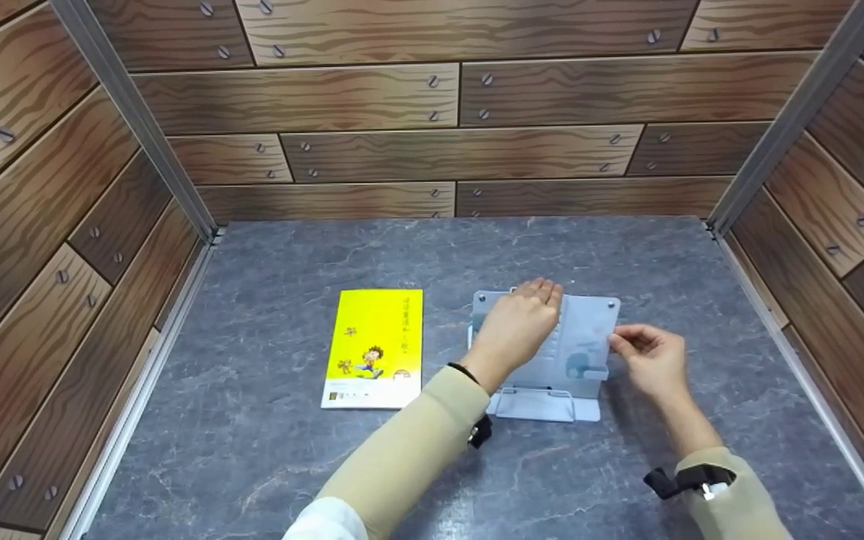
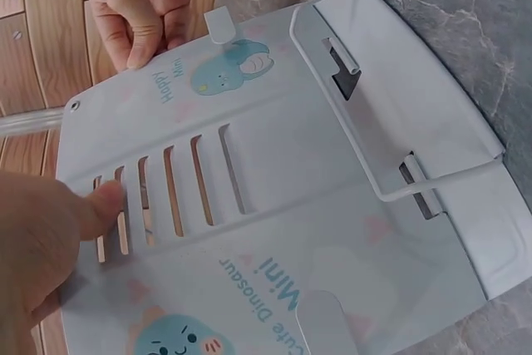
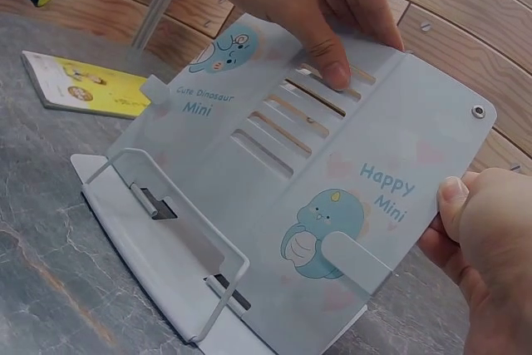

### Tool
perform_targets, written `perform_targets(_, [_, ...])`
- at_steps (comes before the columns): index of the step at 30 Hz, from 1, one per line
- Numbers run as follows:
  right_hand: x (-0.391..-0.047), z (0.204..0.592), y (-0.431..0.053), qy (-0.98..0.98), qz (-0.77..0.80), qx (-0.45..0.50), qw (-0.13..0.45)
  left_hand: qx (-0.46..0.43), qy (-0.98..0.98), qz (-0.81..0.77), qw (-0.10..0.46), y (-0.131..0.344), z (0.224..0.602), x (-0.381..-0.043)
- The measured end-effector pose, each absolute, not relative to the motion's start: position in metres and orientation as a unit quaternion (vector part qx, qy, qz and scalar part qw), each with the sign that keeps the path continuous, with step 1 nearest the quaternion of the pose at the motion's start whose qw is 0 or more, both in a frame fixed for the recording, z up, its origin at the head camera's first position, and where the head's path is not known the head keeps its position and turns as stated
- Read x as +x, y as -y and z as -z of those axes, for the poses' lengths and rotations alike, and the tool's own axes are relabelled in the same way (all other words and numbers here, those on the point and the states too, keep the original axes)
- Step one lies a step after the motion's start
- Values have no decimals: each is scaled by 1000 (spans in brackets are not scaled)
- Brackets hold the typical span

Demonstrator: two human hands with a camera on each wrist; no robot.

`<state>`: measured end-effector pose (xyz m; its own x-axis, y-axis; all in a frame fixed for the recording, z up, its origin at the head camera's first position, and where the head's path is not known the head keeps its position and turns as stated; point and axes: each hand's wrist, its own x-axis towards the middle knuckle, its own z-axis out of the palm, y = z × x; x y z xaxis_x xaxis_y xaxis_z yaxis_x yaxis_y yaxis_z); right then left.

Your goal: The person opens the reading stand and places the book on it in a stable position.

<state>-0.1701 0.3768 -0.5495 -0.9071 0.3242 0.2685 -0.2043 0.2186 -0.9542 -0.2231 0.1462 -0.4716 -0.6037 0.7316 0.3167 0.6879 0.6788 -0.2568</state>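
A pale blue metal book stand (image 1: 586, 337) with dinosaur pictures stands tilted on the table, its wire page holder (image 3: 179, 197) at the front of the base. Over the top edge reaches my left hand (image 1: 518, 322), its thumb on the slotted middle of the back plate and its fingers behind, gripping it. My right hand (image 1: 653, 360) pinches the right side edge of the plate between thumb and fingers, as the right wrist view also shows. To the left of the stand lies a yellow book (image 1: 372, 345) with a cartoon child on its cover, touched by neither hand.
The grey marbled table (image 1: 267, 300) is bounded by wood-patterned walls (image 1: 372, 97) at the back and sides. Metal rails (image 1: 177, 285) run along the table's side edges. My left forearm crosses in front of the book's lower right corner.
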Motion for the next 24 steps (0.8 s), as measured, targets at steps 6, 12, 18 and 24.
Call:
perform_targets(6, [-169,548,-375,742,-637,-18,208,-405,878,-45,252,-144,474,-225])
perform_targets(12, [-167,549,-373,740,-642,-19,198,-408,874,-32,263,-141,476,-227])
perform_targets(18, [-161,551,-371,748,-630,-30,207,-417,868,-35,268,-140,478,-228])
perform_targets(24, [-158,551,-369,748,-631,-33,205,-424,862,-43,274,-138,479,-229])
